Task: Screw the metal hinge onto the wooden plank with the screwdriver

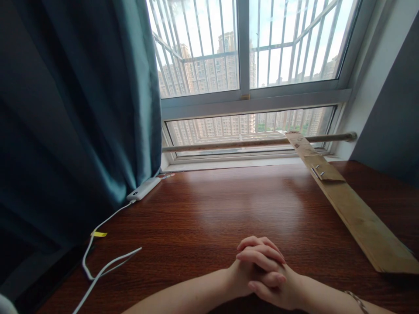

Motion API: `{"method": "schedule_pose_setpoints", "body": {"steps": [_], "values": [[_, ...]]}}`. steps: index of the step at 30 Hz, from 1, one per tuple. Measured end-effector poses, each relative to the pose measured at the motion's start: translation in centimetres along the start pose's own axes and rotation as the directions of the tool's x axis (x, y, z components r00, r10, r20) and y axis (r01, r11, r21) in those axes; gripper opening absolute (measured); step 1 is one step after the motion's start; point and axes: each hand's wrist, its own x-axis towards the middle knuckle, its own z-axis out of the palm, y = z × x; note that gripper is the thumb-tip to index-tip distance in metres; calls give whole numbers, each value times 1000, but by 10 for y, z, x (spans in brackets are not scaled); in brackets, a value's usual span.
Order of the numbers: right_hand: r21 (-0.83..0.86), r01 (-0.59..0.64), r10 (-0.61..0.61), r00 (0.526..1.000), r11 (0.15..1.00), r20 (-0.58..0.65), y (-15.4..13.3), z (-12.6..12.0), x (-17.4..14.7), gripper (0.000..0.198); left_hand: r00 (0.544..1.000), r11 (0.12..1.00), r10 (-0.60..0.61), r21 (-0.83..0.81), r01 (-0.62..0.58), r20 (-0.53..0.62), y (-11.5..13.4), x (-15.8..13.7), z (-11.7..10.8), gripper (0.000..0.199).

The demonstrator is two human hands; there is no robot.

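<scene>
My left hand (244, 271) and my right hand (285, 282) are clasped together over the near edge of a dark red-brown wooden table (196, 209). Their fingers are interlaced and bent over each other, and no object shows between them. A bracelet (356, 301) circles my right wrist. Off to the right of my hands lies a long brown cardboard strip (353, 213). Its far end rests up against a bar by the window. A few small metal pieces, perhaps screws or nails, lie on a folded part of the cardboard.
A white oblong device (144, 188) with a white cable (88, 257) lies at the table's left, beside a dark blue curtain (137, 109). A yellow tag (100, 234) sits by the cable. Behind the table, a horizontal bar (229, 145) crosses a barred window (199, 48).
</scene>
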Motion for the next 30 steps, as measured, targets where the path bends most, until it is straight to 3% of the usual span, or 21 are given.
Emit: {"method": "schedule_pose_setpoints", "body": {"steps": [6, 13, 22, 30], "values": [[10, -15, 15, 1000, 1000, -3, 1, 1, -2, 52, 999, 1000, -16, -10, 17, 49, -1, 1, 1, 28], [22, -16, 16, 1000, 1000, -6, 1, 1, 0, 52, 999, 1000, -18, -24, 17, -45, -2, -5, 10, 20], [30, -5, 5, 1000, 1000, -2, 1, 1, -1, 53, 1000, 999, -2, -46, 1, -18, -3, -8, 15, 9], [49, -22, 22, 1000, 999, -6, 1, 2, 0, 51, 950, 950, -312, 11, 312, 29, -2, -13, 20, 14]]}}
